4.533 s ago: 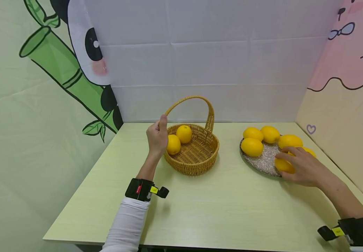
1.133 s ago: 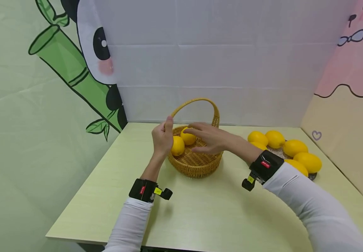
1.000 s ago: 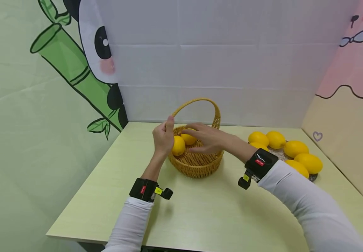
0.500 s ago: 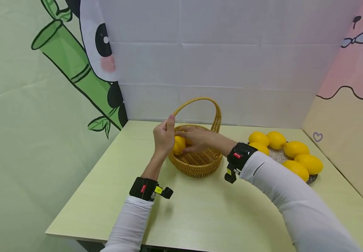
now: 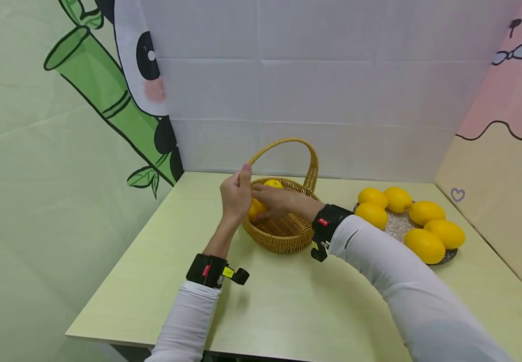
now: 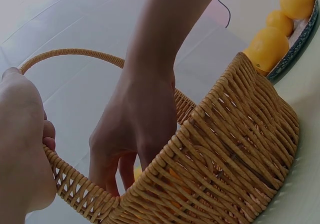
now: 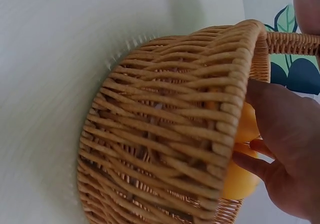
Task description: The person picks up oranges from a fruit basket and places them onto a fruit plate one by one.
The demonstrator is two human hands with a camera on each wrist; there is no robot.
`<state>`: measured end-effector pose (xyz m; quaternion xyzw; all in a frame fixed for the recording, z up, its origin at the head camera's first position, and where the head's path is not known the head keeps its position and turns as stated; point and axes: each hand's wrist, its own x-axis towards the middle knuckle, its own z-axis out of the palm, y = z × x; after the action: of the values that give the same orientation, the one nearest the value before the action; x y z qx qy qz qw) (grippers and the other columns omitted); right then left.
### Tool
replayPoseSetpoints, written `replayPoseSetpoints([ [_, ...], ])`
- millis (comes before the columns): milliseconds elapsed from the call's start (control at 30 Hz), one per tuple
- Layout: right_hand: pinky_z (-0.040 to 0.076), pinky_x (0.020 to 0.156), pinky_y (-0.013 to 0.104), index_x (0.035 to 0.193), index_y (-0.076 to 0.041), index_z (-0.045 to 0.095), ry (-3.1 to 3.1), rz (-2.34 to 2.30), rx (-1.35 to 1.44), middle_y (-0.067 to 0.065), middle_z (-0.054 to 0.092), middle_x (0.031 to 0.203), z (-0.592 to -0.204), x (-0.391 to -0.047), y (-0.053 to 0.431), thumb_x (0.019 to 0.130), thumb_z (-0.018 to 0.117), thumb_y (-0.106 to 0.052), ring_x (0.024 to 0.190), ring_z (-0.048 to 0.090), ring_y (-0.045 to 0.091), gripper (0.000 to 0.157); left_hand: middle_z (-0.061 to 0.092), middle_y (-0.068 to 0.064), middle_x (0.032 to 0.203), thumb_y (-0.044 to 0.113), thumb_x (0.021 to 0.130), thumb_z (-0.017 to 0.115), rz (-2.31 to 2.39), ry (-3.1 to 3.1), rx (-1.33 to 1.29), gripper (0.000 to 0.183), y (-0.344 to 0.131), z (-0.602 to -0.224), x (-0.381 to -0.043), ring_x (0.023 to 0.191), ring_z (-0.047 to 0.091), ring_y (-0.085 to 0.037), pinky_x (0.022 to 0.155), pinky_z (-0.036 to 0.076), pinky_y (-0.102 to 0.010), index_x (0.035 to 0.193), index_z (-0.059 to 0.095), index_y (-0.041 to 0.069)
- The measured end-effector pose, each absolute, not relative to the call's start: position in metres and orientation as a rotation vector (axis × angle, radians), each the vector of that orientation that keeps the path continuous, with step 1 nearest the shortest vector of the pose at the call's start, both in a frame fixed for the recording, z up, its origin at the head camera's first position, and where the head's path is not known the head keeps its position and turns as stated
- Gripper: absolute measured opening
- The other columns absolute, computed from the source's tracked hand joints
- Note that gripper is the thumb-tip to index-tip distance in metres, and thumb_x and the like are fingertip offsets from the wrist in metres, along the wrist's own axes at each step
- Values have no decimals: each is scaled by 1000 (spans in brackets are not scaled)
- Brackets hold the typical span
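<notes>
In the head view my left hand [image 5: 236, 196] grips the wicker basket's handle [image 5: 283, 142] low on its left side, thumb up. The round wicker basket [image 5: 281, 245] stands on the table. My right hand [image 5: 276, 200] reaches down inside it, fingers and thumb curved round a yellow lemon [image 5: 255, 208] by the left wall. A second lemon [image 5: 273, 184] shows behind the hand, near the back rim. In the right wrist view the thumb and fingertips are on the upper lemon [image 7: 248, 123], with the other lemon [image 7: 242, 179] just below. The weave hides part of both.
A speckled plate [image 5: 396, 224] with a dark rim stands on the table's right side. Several lemons [image 5: 425, 246] lie around its edge. The table [image 5: 261, 306] meets a white back wall [image 5: 315, 100], with printed cloths at left and right.
My right hand has left the lemon at the plate, crossed over to the basket, then sunk further down and left to close round a lemon. The left hand keeps hold of the handle.
</notes>
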<state>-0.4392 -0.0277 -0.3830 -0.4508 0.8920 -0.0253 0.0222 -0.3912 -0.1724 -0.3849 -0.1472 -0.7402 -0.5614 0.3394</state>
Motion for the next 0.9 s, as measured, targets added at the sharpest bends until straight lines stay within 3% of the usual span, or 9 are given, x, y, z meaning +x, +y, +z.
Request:
replayPoseSetpoints([
  [267,32,118,40,161,-15,36,2761,-83,-1399,10,29,163,-391,-443,-37,97,72,-35,141,34,23,75,29,0,55,51,107,47,-1472,-1919,-390,61,-172,-386,-391,47,26,-16,42,17,-23,61,35,13],
  [467,35,116,39,155,-13,47,2753,-65,-1417,12,38,158,-392,-442,-39,97,73,-29,135,41,22,66,29,1,54,50,107,48,-1468,-1904,-387,61,-170,-385,-393,47,26,-16,42,16,-23,60,35,13],
  [767,40,112,37,154,-14,46,2724,-93,-1392,9,43,151,-388,-445,-30,97,74,-25,120,46,18,65,27,2,54,36,110,50,-1456,-1909,-325,57,-159,-385,-397,46,23,-11,42,15,-24,60,35,12],
  [900,39,114,38,157,-15,43,2715,-64,-1402,9,40,155,-389,-448,-24,97,73,-25,122,45,18,68,27,-1,54,31,110,50,-1455,-1909,-315,56,-154,-387,-401,45,20,-7,43,13,-24,60,34,10],
])
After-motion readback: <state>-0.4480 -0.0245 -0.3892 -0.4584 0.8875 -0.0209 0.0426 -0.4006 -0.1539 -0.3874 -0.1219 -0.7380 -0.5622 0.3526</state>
